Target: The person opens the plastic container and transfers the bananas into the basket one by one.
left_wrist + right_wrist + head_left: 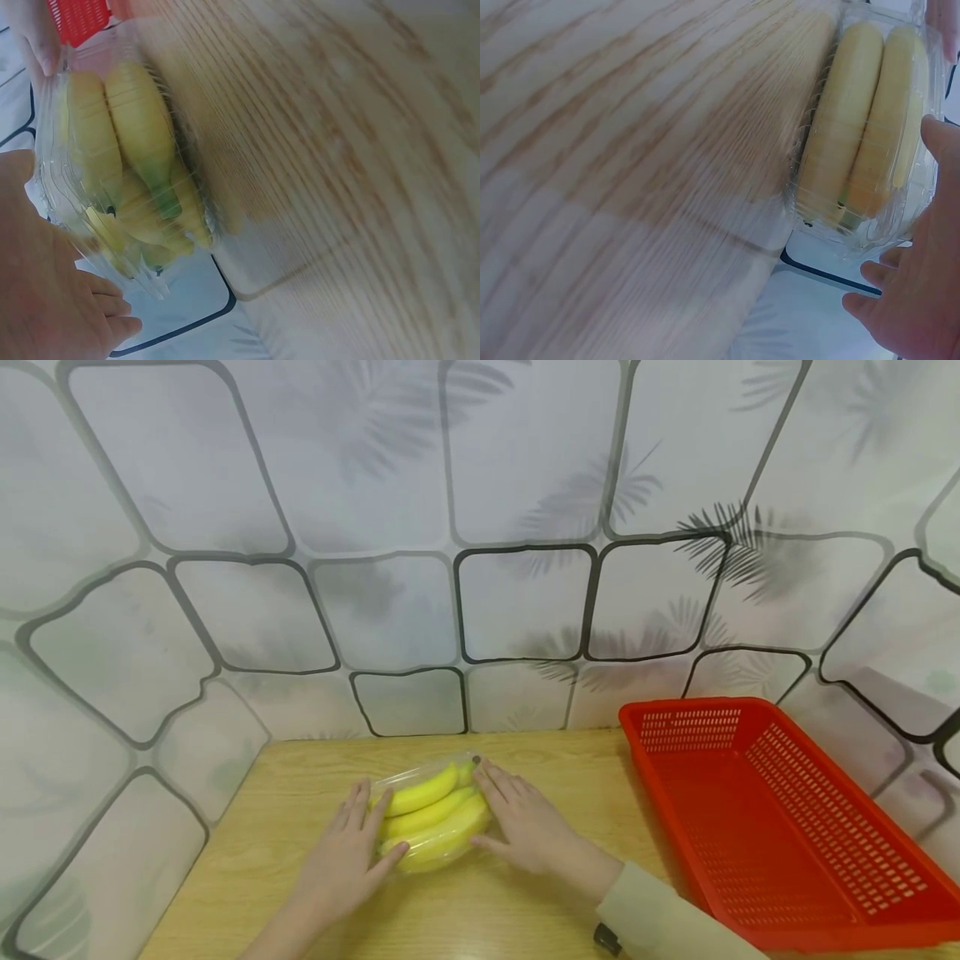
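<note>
A clear plastic clamshell box point(431, 862) with several yellow bananas point(423, 792) inside sits on the wooden table point(240, 852). My left hand point(345, 860) lies along the box's left end, fingers extended and thumb toward its near corner. At the opposite end is my right hand point(528, 827), its fingers spread over the far right corner and its thumb beside the near edge. Both wrist views show the lid closed over the bananas, with green stems at some tips. Neither hand curls around the box.
To the right stands a large red perforated plastic basket point(750, 827), with nothing seen inside. A wall covering point(405, 610) with a grey stone and leaf pattern rises behind the table and at both sides. A small dark object point(606, 937) shows by the right sleeve.
</note>
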Motion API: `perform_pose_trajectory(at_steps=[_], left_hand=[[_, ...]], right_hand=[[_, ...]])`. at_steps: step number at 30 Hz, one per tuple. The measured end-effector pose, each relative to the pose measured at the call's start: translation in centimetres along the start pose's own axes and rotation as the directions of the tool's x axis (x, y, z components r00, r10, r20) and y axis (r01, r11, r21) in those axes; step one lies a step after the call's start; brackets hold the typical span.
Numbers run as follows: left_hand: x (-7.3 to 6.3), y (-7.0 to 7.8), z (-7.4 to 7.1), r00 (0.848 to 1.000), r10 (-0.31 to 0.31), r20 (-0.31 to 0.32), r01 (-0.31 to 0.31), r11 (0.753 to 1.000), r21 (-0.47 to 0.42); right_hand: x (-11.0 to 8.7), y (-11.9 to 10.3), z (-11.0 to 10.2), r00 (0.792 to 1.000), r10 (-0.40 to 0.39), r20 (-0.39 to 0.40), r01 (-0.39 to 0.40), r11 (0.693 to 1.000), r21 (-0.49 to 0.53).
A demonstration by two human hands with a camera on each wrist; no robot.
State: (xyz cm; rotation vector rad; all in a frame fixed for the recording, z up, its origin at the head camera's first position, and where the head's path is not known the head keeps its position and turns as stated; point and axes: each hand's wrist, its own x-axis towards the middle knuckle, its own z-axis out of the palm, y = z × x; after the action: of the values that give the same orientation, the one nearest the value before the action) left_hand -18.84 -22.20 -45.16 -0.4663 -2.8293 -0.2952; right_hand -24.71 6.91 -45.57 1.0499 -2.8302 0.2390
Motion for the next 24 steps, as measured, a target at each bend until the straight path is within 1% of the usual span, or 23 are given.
perform_pose_trajectory(at_steps=[10,14,18,24], left_hand=[[0.6,0.3,0.4,1.0,0.016,0.013,-0.016,1.0,-0.018],[0.9,0.5,0.7,0.999,0.037,0.003,-0.037,0.999,-0.012],[1.2,0.6,0.8,0.998,0.066,-0.02,-0.066,0.998,-0.013],[1.7,0.7,1.3,0.996,0.087,-0.01,-0.087,0.996,-0.01]], right_hand=[[-0.9,0.4,0.1,0.999,0.005,-0.036,-0.005,1.0,0.013],[-1.3,0.7,0.3,0.999,0.021,-0.043,-0.02,0.999,0.025],[-1.7,0.8,0.4,0.998,0.038,-0.049,-0.036,0.999,0.039],[-2.2,1.0,0.4,0.996,0.064,-0.054,-0.06,0.996,0.069]])
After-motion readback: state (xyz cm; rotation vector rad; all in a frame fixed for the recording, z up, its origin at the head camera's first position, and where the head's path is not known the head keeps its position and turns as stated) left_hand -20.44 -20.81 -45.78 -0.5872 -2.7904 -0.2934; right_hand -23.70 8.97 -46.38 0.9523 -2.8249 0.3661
